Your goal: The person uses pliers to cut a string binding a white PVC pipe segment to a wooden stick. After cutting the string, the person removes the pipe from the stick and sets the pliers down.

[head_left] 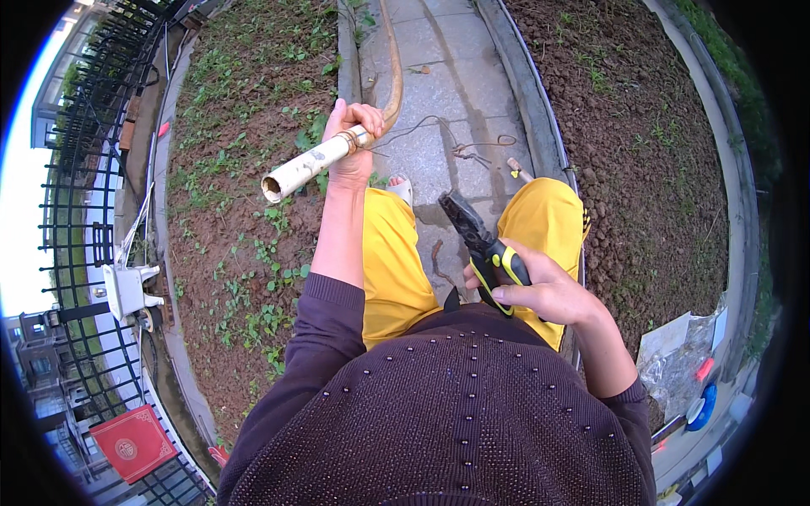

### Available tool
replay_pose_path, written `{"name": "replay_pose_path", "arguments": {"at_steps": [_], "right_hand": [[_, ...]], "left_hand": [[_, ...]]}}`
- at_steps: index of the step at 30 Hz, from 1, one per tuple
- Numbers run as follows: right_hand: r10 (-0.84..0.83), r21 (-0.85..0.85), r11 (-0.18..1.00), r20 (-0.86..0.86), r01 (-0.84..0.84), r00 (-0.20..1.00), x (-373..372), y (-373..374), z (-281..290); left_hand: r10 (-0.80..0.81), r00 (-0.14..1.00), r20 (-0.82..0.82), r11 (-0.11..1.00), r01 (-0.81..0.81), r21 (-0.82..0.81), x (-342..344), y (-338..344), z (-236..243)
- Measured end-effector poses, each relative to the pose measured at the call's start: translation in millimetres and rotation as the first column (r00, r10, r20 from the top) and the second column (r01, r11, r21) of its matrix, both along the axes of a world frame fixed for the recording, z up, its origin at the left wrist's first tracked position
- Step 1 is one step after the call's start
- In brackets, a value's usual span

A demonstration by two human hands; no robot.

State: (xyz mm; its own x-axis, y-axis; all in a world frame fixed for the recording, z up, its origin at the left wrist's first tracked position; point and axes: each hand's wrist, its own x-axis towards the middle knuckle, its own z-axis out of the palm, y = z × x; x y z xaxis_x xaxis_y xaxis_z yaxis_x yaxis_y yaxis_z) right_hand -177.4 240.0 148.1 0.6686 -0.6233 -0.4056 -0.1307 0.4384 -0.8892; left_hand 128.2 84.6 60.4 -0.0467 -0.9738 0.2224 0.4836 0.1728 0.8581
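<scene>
My left hand [348,165] is closed around a white pipe [305,169] near where it meets a bent brown pole [395,67]. The pipe's hollow end points down and to the left. Rusty wire [350,140] is wound around the pipe beside my fingers. In my right hand [540,285] are black and yellow-green pliers [483,246], gripped by the handles in front of my lap. Their dark jaws point up and to the left, apart from the pipe. Whether the jaws are parted is hard to make out.
Loose wire [462,150] lies on the paved path [481,93] ahead of my knees. Soil beds flank it: a weedy one [245,185] left, a browner one [650,169] right. A black fence [84,219] and a white plastic stool [131,291] stand at far left.
</scene>
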Motion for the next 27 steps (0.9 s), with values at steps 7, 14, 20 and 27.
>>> {"name": "replay_pose_path", "arguments": {"at_steps": [7,14,20,27], "right_hand": [[0.043,-0.195,0.978,-0.136,-0.069,0.99,31.5,-18.0,-5.8],[0.136,-0.152,0.972,-0.256,-0.179,0.957,41.8,-35.6,-9.2],[0.13,-0.119,0.982,-0.154,-0.149,0.98,27.3,-36.6,57.6],[-0.215,-0.29,0.941,-0.12,0.173,0.969,8.5,-85.4,105.4]], "left_hand": [[0.0,1.0,0.004,1.0,0.0,0.023,-4.3,10.9,-2.4],[0.022,0.999,0.045,0.998,-0.024,0.065,-3.8,16.4,-17.1],[0.004,0.992,0.123,0.997,-0.013,0.074,-0.9,19.9,-30.6],[-0.013,0.999,0.032,0.991,0.009,0.136,15.8,19.1,-39.3]]}}
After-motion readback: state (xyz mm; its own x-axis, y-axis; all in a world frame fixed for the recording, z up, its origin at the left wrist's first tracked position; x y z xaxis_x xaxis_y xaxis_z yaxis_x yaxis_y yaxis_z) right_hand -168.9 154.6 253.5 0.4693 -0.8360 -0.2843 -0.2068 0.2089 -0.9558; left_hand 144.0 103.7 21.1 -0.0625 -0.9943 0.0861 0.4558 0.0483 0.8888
